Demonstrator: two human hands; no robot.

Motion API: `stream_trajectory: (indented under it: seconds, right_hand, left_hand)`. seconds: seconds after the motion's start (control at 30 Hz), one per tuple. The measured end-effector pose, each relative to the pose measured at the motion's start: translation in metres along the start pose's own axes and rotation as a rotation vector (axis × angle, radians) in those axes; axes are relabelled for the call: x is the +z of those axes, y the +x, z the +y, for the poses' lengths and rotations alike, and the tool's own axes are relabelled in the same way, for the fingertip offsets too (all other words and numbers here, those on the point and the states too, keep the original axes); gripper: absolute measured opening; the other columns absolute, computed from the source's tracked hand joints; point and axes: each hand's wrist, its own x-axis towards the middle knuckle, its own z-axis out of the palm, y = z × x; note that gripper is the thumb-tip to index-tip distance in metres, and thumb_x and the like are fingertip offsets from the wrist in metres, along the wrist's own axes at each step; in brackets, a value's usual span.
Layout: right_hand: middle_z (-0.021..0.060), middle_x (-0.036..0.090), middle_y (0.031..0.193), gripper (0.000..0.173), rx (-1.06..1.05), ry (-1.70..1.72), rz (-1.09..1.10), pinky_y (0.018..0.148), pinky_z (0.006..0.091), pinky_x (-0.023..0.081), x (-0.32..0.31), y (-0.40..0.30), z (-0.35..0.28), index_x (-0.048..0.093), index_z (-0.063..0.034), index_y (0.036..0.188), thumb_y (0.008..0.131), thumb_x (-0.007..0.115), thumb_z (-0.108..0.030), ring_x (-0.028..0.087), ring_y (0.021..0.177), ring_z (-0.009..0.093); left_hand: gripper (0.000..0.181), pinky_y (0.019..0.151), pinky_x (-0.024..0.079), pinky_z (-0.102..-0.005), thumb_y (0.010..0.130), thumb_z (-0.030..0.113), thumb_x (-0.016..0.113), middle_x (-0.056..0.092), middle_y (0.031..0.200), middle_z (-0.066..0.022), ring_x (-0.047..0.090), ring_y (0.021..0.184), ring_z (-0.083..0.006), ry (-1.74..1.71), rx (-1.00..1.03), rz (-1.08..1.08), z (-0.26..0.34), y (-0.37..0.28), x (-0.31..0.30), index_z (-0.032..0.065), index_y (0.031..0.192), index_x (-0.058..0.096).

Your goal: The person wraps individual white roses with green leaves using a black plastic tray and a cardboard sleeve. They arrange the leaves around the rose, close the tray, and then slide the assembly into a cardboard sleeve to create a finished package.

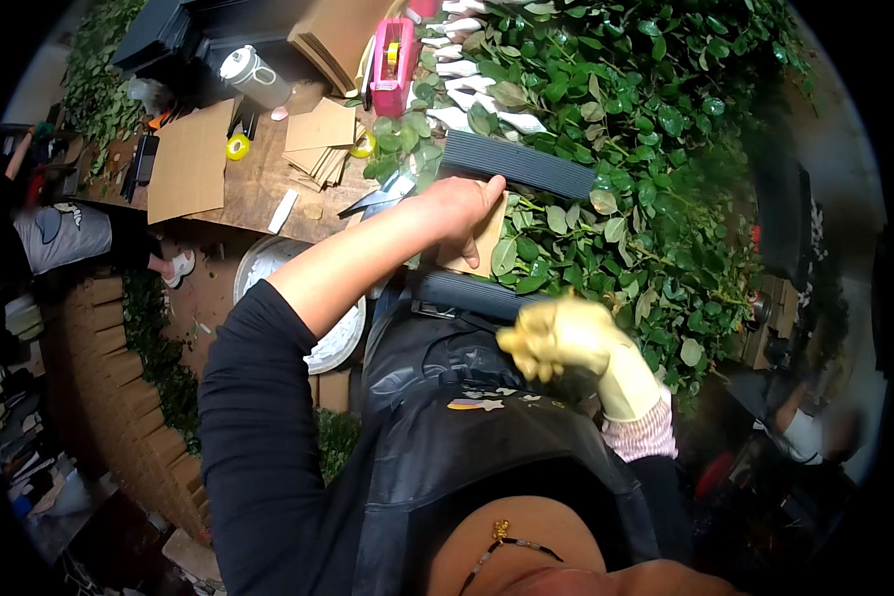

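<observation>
My bare left hand [471, 212] is on a small cardboard piece [494, 237], its thumb and fingers spread over it. The cardboard lies across the stem side of leafy green cut stems [559, 231]. Ribbed black strips flank these stems: a far strip [518, 164] beyond my hand and a near strip [477, 292] against my apron. My right hand [559, 339], in a yellow rubber glove, is over the near strip's right end with its fingers curled. Motion blur hides whether it holds anything. Scissors [380, 200] lie beside my left wrist.
A pink tape dispenser [392, 71], white netted bundles [462, 82], cut cardboard pieces [320, 134] and a bottle [253, 74] stand or lie on the wooden table [257, 201]. Below its edge is a white bucket [343, 354]. Another person [67, 235] is at the left.
</observation>
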Motion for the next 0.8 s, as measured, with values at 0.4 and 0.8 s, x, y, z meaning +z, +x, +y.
stream_trajectory:
  seconds: [0.4,0.8]
  right_hand:
    - [0.0239,0.056,0.142,0.057,-1.132,-0.349,0.917,0.102,0.0443,0.051,0.025,0.04,0.046,0.063,-0.0069,0.133,0.079,0.081,-0.006,0.061,0.121,0.04]
    - [0.0191,0.072,0.109,0.036,-0.36,-0.299,0.835,0.093,0.0457,0.052,-0.044,0.107,0.013,0.074,-0.0084,0.109,0.081,0.08,-0.03,0.068,0.106,0.036]
  left_hand:
    - [0.081,0.087,0.056,-0.0493,0.07,0.023,0.089,0.067,0.113,-0.0276,0.066,0.104,-0.047,0.005,0.062,0.135,-0.009,0.005,0.016,0.0028,0.125,0.034]
    - [0.024,0.087,0.056,-0.0427,0.089,0.014,0.06,0.07,0.107,-0.02,0.068,0.104,-0.0384,0.229,0.265,0.162,-0.017,-0.004,-0.025,0.0017,0.109,0.061]
